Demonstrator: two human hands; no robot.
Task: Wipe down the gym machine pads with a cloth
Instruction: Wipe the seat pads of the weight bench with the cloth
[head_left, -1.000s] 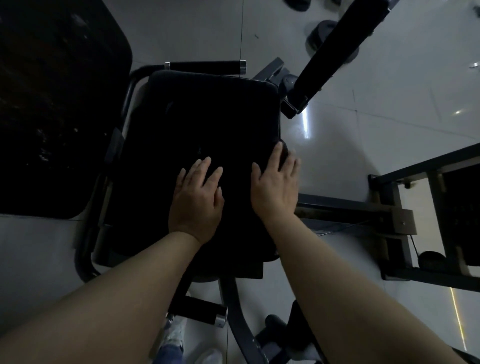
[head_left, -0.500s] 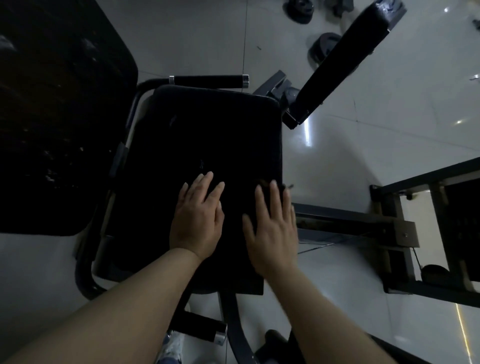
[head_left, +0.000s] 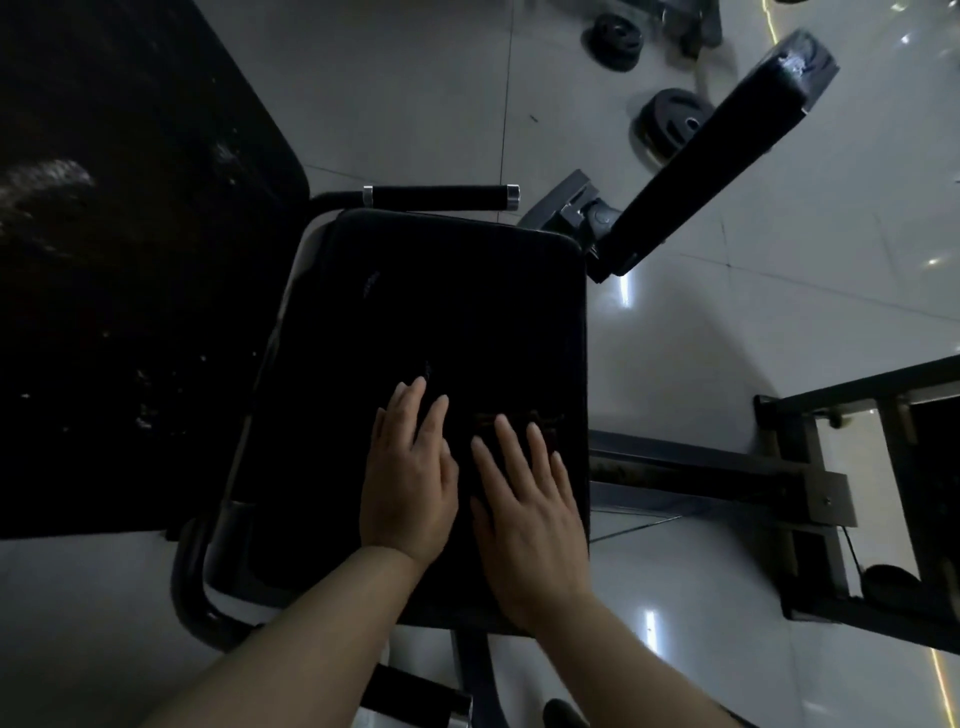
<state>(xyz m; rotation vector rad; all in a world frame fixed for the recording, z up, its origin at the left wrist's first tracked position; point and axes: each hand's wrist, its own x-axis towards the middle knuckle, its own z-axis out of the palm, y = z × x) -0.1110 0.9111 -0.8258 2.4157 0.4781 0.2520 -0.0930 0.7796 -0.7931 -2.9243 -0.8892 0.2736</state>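
Item: black seat pad, centre view, with my left hand lying flat and unmoved on it. My right hand is sliding back from the pad's right edge, fingers straight over a dark cloth. I am reading no writing.

Matt black seat pad – glossy tiled floor beneath.
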